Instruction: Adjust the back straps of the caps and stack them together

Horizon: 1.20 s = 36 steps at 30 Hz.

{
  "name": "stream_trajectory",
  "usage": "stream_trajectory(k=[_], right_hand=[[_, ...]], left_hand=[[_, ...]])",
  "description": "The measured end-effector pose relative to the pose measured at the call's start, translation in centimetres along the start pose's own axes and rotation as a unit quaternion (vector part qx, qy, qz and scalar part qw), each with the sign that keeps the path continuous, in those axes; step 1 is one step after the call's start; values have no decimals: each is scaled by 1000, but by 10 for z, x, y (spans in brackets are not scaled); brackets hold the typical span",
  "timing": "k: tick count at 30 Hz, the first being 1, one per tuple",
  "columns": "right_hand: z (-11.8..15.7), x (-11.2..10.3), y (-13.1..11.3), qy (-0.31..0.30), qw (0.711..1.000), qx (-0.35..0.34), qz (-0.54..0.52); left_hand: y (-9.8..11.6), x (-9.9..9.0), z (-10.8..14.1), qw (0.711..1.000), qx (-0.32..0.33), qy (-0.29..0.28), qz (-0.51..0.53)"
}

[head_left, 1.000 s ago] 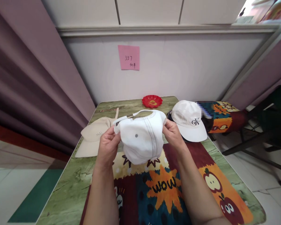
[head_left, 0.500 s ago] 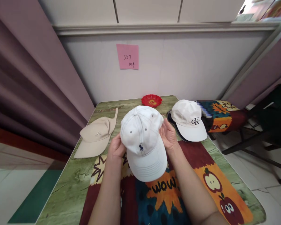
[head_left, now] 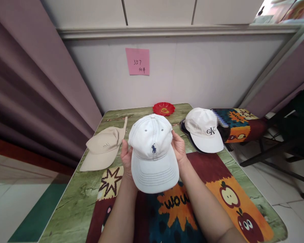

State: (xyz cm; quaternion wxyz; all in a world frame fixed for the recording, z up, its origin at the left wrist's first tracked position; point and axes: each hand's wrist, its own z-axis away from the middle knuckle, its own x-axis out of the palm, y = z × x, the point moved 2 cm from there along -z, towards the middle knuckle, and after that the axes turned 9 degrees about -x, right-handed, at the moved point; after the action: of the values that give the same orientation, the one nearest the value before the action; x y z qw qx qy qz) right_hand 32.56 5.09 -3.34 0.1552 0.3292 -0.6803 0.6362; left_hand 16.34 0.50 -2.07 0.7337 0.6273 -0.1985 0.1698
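Between my two hands is a pale white baseball cap [head_left: 153,152] with a small dark blue horse-rider logo, its brim toward me. My left hand [head_left: 127,157] grips the cap's left side, fingers partly hidden behind it. On the opposite side my right hand [head_left: 178,146] holds the cap's edge, its fingertips tucked behind the crown. A beige cap [head_left: 103,146] lies on the table to the left, its strap sticking up at the back. To the right, a white cap with black letters [head_left: 205,130] rests on top of a black cap [head_left: 187,132].
A red scalloped dish [head_left: 163,109] stands at the table's back edge. Under my arms a colourful patterned mat [head_left: 218,172] covers part of the green wood-look table [head_left: 66,206]. A pink note [head_left: 137,61] is stuck on the wall behind. Purple curtains hang at the left.
The held cap has tilted so its front and logo face me more squarely, with the logo higher. My left hand has shifted up, its thumb now raised beside the cap.
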Motion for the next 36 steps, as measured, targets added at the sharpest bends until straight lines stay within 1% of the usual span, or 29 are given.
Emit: stream_trajectory(k=[2, 6, 8, 10, 13, 16, 21, 24, 26, 30, 33, 36], right_hand=[[0, -1, 0, 12, 1000, -17, 8], [3, -1, -1, 58, 997, -53, -10], [5, 1, -1, 76, 995, -49, -31], [6, 4, -1, 88, 993, -37, -75], [7, 8, -1, 81, 981, -6, -175], [8, 11, -2, 70, 968, 24, -241], [9, 13, -3, 60, 968, 46, -237], [9, 13, -2, 52, 971, 60, -228], [8, 13, -1, 53, 971, 63, -224], [7, 16, -1, 64, 966, 88, -235], [8, 21, 0, 70, 953, 139, -260], [11, 34, 3, 66, 937, 198, -281]], left_hand=[[-2, 2, -3, 1000, 7, 2, 3], [-7, 7, -8, 999, 15, 1, 29], [-9, 10, -8, 998, 7, -7, 61], [-12, 11, -7, 993, -17, -27, 116], [-14, 12, -2, 974, -60, -81, 205], [-14, 16, 4, 955, -71, -112, 265], [-18, 31, 9, 948, -41, -110, 296], [-19, 36, 12, 948, -45, -117, 293], [-17, 36, 13, 951, -46, -112, 285], [-8, 33, 11, 956, -32, -64, 284], [1, 28, 5, 959, -30, -29, 279], [10, 14, -1, 960, 0, 8, 279]])
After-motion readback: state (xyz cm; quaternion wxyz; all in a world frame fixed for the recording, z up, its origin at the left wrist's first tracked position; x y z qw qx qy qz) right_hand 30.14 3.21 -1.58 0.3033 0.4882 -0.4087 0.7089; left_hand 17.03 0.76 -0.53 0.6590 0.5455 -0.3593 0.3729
